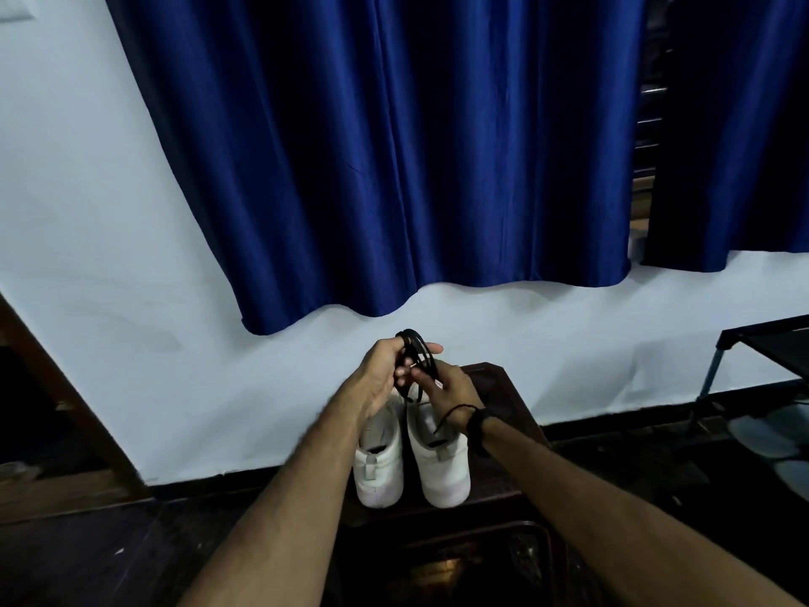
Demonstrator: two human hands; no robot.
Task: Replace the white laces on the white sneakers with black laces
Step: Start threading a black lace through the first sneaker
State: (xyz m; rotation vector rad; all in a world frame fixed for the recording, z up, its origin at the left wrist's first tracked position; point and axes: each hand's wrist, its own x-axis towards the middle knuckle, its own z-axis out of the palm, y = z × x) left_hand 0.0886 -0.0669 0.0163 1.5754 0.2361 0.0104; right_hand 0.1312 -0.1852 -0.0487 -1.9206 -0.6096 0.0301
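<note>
Both your forearms reaching forward, converging, hands meeting at centre. Your left hand point(385, 370) gripping looped black laces point(418, 352), fingers curling round bundle, loops rising above knuckles. Your right hand point(451, 389) just beside left, fingertips pinching strand below loops. Dark band circling right wrist.

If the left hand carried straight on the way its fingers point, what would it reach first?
The left hand points up and right, so beyond the coiled black laces it already holds, it would probably meet the right hand first. Depth is hard to judge here.
</note>
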